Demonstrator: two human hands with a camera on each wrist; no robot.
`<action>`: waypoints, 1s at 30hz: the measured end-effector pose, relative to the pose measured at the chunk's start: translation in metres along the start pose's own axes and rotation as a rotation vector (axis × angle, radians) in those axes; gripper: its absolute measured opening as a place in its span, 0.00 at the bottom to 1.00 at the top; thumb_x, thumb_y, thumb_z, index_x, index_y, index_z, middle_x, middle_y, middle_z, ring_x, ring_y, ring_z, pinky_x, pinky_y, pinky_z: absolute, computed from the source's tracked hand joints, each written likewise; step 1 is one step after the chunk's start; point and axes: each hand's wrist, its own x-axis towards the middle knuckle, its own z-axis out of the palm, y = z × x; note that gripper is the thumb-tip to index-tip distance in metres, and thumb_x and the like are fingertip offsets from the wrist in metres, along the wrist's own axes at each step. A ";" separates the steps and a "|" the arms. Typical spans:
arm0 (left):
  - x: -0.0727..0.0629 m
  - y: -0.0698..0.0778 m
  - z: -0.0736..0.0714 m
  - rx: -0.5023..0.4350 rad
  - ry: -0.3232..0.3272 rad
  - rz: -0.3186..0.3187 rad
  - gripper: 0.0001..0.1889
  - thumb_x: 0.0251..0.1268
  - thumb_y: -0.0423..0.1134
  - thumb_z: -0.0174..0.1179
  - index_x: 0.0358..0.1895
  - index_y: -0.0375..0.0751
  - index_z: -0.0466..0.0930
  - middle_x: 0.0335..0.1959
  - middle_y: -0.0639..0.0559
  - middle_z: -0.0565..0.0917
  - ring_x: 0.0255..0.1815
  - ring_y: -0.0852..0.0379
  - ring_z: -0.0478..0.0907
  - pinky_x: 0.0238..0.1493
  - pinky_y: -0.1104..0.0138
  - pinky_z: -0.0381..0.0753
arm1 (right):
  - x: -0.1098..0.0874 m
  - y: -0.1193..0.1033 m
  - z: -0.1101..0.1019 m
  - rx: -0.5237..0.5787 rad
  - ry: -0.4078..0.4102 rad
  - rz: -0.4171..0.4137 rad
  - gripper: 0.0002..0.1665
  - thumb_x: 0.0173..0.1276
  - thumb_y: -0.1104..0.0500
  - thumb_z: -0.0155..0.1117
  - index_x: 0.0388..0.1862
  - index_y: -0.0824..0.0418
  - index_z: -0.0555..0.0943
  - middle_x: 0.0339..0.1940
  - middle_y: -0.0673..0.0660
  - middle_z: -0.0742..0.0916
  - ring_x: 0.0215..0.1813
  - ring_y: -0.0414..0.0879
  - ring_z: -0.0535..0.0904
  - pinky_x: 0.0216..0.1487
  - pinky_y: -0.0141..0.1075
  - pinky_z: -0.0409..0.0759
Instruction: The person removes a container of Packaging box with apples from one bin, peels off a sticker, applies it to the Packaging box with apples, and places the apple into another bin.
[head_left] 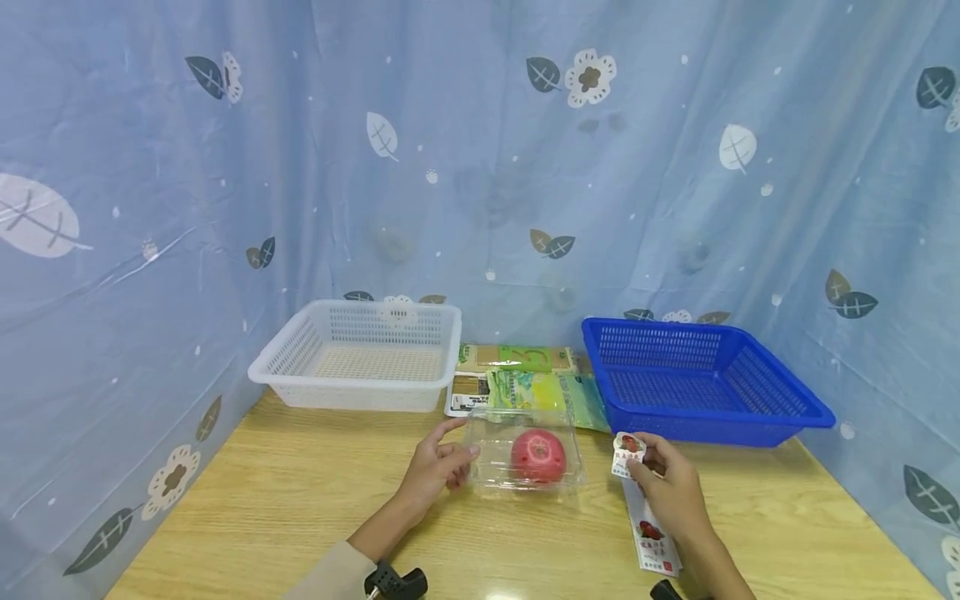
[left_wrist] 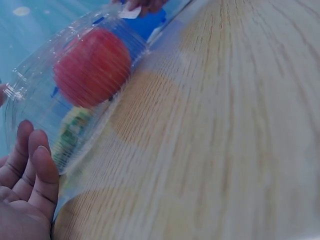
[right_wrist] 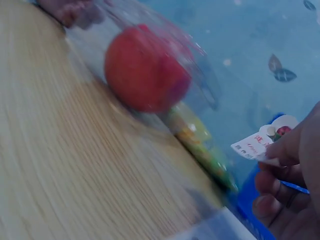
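A clear plastic clamshell box (head_left: 491, 457) sits mid-table with a round red apple (head_left: 538, 456) inside, toward its right side. At the box's left side is my left hand (head_left: 438, 467), its index finger reaching along the upper corner and the thumb at the side wall. In the left wrist view its other fingers (left_wrist: 44, 167) are loosely bent beside the box. My right hand (head_left: 675, 492) pinches a small white label (head_left: 628, 457) with a red fruit picture between thumb and fingers. Below that hand, a strip of similar labels (head_left: 651, 537) lies on the table.
A white mesh basket (head_left: 352, 396) stands at the back left, a blue mesh basket (head_left: 697, 429) at the back right. Between them lie flat printed packets, including a yellow-green one (head_left: 547, 392). A patterned blue curtain (head_left: 480, 167) surrounds the wooden table (head_left: 247, 517).
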 end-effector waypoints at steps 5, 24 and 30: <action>-0.002 0.002 -0.001 -0.004 0.004 -0.012 0.35 0.67 0.38 0.67 0.74 0.40 0.64 0.21 0.52 0.79 0.20 0.58 0.72 0.23 0.70 0.73 | 0.001 -0.009 0.010 0.080 -0.007 -0.020 0.20 0.71 0.69 0.64 0.61 0.65 0.79 0.28 0.56 0.80 0.22 0.44 0.76 0.21 0.32 0.76; 0.000 -0.001 0.002 -0.011 -0.007 -0.006 0.34 0.67 0.38 0.67 0.74 0.39 0.64 0.21 0.52 0.78 0.19 0.59 0.72 0.22 0.71 0.72 | 0.038 -0.068 0.052 0.241 -0.154 -0.212 0.11 0.72 0.70 0.59 0.51 0.63 0.81 0.24 0.64 0.81 0.23 0.56 0.75 0.21 0.34 0.74; 0.001 0.001 0.000 0.003 -0.002 0.001 0.35 0.67 0.38 0.67 0.75 0.39 0.64 0.21 0.52 0.78 0.19 0.60 0.73 0.22 0.71 0.74 | 0.041 -0.082 0.073 0.299 -0.211 -0.142 0.17 0.65 0.76 0.60 0.51 0.64 0.79 0.27 0.62 0.84 0.24 0.46 0.76 0.24 0.32 0.76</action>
